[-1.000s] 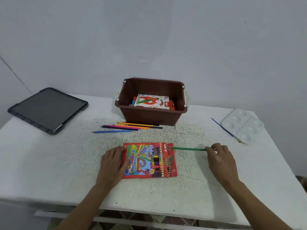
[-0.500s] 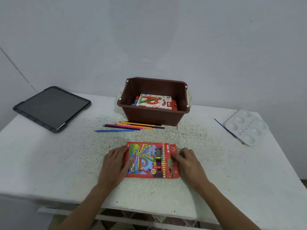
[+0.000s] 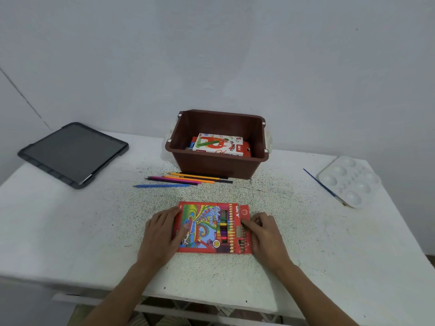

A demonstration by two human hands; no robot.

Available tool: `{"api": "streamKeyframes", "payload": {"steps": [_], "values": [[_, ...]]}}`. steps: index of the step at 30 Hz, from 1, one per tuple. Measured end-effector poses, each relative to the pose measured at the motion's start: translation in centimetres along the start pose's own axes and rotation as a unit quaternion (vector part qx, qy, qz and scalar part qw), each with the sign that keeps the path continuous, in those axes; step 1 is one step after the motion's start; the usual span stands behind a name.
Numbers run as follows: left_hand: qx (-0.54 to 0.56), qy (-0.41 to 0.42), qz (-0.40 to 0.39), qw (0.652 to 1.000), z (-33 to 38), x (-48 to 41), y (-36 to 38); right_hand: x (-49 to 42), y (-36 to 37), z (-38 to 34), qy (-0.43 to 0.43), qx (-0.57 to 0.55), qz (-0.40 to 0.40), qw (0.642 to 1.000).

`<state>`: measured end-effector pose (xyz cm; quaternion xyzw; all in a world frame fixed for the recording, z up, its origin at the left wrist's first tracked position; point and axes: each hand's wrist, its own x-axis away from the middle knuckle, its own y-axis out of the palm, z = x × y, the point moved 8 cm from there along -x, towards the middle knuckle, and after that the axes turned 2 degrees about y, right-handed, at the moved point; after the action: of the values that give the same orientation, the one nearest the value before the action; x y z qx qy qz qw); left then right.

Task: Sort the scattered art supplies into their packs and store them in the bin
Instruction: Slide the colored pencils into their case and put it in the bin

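A red colour pencil pack [image 3: 204, 227] lies flat on the white table [image 3: 70, 231] in front of me, with pencils showing in its window. My left hand [image 3: 160, 234] rests on the pack's left edge, thumb pressing its front. My right hand [image 3: 263, 234] has its fingers curled against the pack's right end. No green pencil shows outside the pack. Several loose pencils [image 3: 188, 179] and a blue pencil [image 3: 162, 185] lie before the brown bin [image 3: 216, 168]. A white pastel box [image 3: 219, 144] lies inside the bin.
A blue-handled paintbrush [image 3: 323, 186] lies beside a white paint palette [image 3: 348, 180] at the right. A dark tablet [image 3: 73, 154] sits at the back left. The wall stands right behind the bin, and the table's front edge is near my forearms.
My right hand brought the green pencil leftward to the pack's right end; the pencil is no longer visible outside the pack. My left hand stayed on the pack.
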<state>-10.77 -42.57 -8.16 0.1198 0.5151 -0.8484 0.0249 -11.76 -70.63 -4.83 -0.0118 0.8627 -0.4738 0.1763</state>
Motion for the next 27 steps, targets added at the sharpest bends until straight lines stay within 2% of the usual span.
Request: {"api": "streamKeyframes", "payload": {"steps": [6, 10, 17, 22, 27], "values": [[0.047, -0.037, 0.042, 0.997, -0.7, -1.1, -1.0, 0.2, 0.4, 0.8, 0.022, -0.019, -0.009, 1.000], [0.032, -0.065, 0.048, 0.996, -1.5, -3.1, -1.4, -0.6, 0.5, 1.5, 0.057, -0.058, -0.026, 0.996], [-0.038, -0.074, 0.026, 0.996, -3.2, -6.6, -2.2, -1.9, 0.9, 2.0, 0.090, -0.068, -0.069, 0.991], [-0.097, -0.153, 0.004, 0.983, -5.2, -7.7, -2.4, -2.5, 0.8, 1.7, 0.095, -0.061, -0.074, 0.991], [-0.170, -0.128, -0.017, 0.977, -5.6, -8.1, -2.4, -2.4, 0.9, 1.9, 0.086, -0.071, -0.051, 0.992]]}}
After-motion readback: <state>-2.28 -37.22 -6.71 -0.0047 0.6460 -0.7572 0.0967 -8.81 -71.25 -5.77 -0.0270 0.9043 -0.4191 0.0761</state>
